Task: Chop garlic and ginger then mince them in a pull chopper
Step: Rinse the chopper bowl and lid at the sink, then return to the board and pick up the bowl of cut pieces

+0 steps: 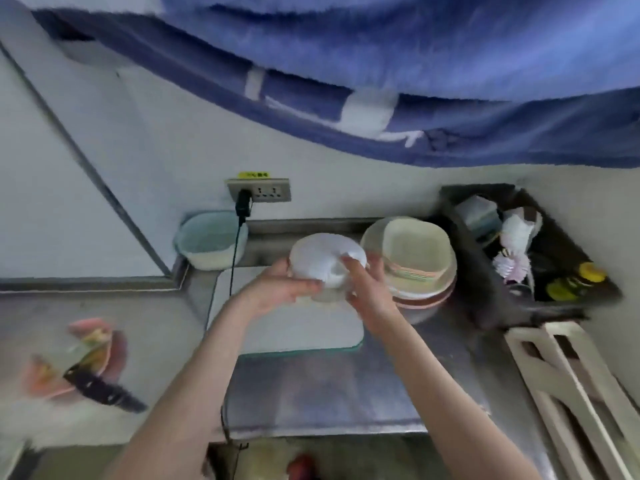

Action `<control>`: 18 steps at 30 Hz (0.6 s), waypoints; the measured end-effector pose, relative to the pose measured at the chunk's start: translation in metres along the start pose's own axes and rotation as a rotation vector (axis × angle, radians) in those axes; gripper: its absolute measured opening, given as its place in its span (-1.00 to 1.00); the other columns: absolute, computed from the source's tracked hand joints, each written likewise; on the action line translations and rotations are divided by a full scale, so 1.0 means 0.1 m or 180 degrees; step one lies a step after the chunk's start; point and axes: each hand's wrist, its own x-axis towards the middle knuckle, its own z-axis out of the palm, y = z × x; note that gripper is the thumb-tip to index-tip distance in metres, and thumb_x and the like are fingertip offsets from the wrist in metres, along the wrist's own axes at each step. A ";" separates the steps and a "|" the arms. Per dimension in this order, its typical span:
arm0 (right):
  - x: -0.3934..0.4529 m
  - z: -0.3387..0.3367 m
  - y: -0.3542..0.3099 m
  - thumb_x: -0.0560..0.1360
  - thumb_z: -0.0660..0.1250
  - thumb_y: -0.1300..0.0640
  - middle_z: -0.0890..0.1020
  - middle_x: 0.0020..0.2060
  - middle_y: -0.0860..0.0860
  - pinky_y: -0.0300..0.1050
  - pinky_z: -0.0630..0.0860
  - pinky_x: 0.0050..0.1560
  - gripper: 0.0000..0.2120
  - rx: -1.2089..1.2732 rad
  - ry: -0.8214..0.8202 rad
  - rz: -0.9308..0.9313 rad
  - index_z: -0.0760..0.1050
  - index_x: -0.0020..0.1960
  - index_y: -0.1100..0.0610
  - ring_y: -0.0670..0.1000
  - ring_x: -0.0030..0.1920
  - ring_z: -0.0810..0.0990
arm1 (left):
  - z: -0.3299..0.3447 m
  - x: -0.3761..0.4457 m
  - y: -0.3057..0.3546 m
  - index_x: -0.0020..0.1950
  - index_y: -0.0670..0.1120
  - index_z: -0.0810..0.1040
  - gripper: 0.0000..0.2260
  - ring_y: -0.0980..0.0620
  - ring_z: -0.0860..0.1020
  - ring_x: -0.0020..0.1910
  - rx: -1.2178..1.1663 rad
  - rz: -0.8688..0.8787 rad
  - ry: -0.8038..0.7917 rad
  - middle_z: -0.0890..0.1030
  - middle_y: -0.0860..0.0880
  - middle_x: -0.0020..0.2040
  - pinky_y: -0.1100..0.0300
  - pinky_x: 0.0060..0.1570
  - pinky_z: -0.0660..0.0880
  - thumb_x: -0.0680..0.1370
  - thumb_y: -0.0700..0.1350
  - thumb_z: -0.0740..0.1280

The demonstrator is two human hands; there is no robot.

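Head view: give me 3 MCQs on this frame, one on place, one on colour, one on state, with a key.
1. Where is the knife?
A. on the cutting board
B. on the pink plate at the left
C. in the black rack

2. What colour is the cloth hanging overhead?
A. blue
B. red
C. green

3. How is the white pull chopper held?
A. left hand only
B. standing untouched
C. gripped by both hands

Key: 1 B, its dark handle juts off the pink plate, away from the cutting board. 2 A, blue with white marks. 3 C, the left hand and right hand both curl round it.
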 end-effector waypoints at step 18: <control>1.13 2.18 0.07 0.38 0.49 -0.03 0.25 0.40 0.07 -0.12 0.38 0.22 -0.07 -0.1979 -0.1533 -0.0409 -0.05 0.54 -0.02 0.05 0.32 0.34 | -1.48 0.00 -0.31 0.49 -0.05 -0.03 0.11 0.13 0.10 0.36 0.1267 0.0194 0.2709 0.11 0.10 0.29 0.27 0.23 0.19 0.15 -0.08 0.63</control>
